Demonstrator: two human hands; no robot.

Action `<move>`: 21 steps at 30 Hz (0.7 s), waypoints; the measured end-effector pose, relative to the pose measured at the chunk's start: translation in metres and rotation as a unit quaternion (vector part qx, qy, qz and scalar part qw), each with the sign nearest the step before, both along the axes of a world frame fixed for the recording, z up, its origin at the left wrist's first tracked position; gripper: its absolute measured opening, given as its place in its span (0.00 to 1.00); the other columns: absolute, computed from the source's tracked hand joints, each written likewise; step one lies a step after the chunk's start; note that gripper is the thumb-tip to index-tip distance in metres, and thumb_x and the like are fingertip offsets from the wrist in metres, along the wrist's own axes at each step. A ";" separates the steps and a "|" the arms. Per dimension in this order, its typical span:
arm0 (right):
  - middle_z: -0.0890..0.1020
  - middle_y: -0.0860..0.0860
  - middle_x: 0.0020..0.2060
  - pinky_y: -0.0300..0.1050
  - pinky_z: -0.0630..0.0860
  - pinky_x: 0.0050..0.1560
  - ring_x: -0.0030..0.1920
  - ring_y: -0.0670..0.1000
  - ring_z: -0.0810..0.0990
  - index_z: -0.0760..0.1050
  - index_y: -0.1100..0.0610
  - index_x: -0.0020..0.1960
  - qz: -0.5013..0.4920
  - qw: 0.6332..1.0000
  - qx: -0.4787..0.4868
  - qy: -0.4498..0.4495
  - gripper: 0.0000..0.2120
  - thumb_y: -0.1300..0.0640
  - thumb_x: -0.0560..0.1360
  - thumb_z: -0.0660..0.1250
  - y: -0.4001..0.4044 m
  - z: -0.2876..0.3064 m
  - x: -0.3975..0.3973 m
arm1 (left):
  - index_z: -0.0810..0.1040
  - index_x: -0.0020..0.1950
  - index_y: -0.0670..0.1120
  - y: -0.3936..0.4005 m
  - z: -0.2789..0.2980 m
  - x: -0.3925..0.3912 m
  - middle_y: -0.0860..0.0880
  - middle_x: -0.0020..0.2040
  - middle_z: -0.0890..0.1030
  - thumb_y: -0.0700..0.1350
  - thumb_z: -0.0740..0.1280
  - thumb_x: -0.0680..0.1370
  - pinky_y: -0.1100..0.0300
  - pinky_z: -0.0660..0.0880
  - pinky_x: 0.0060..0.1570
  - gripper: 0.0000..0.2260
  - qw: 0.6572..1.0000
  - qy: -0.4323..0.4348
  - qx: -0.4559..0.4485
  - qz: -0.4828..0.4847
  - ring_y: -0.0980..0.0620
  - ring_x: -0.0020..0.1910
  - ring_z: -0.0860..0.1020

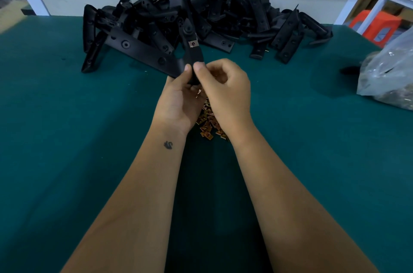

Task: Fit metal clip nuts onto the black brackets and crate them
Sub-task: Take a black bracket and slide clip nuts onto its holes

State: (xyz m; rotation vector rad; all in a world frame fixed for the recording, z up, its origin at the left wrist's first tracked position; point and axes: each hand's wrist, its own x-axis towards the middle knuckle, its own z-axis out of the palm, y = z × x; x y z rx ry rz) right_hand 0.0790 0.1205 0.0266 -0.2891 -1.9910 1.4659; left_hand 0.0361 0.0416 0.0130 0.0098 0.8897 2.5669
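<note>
A black plastic bracket (192, 49), bearing one square metal clip nut (192, 43) partway up, stands nearly upright above the green table (67, 138). Left hand (178, 102) and right hand (225, 91) both pinch its lower end between thumb and curled fingers. Loose brass-coloured clip nuts (209, 121) lie beneath the hands. Behind, a heap of black brackets (201, 11); far right, a clear plastic bag (388, 75).

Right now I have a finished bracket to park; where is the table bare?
Bare green table lies left of the hands, below the bracket pile, and right of them up to the plastic bag. Crowded: the far edge, and the clip nuts under the hands.
</note>
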 end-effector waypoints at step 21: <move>0.77 0.45 0.45 0.42 0.77 0.44 0.40 0.44 0.77 0.80 0.53 0.52 -0.091 0.988 0.080 0.096 0.08 0.56 0.73 0.72 0.011 0.001 0.004 | 0.75 0.57 0.47 -0.023 -0.006 -0.022 0.49 0.46 0.81 0.39 0.64 0.82 0.60 0.81 0.49 0.05 0.990 -0.017 0.051 0.132 0.53 0.44 0.82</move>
